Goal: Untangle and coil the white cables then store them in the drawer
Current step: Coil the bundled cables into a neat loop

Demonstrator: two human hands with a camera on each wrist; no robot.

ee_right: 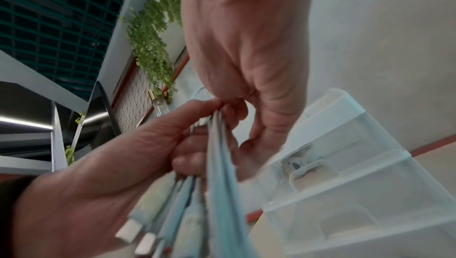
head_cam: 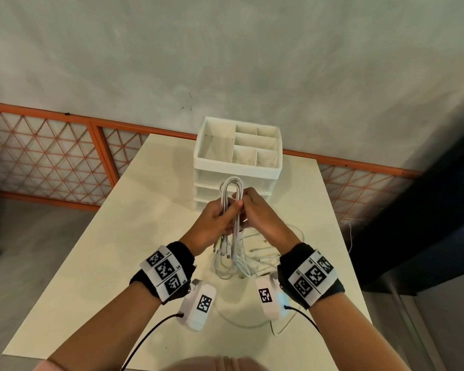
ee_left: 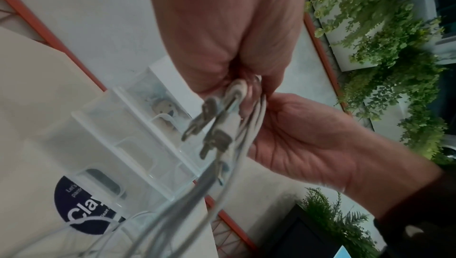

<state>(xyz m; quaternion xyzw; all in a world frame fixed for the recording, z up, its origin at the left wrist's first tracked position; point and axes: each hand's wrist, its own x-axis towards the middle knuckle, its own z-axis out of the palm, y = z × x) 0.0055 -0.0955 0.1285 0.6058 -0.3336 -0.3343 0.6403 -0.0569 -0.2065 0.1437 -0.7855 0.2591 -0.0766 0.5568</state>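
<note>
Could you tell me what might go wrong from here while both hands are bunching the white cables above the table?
The loose tails below the left hand and right hand trail into strands on the table, so lifting the cable bundle may drag or retangle them. The dangling plugs could snag. The drawer unit looks shut, and neither hand is free.

A pale cream table (head_cam: 113, 253) carried everything. At its far edge stood a white drawer unit (head_cam: 236, 183), its open top tray split into several compartments (a dark round label lay on the tabletop beside it, in the left wrist view). Near the middle, loose white cables (head_cam: 263, 253) sprawled on the surface in loops, with a clear round container (head_cam: 298, 231) around some of them. A thin white lead (head_cam: 284, 326) curled toward the near right.
</note>
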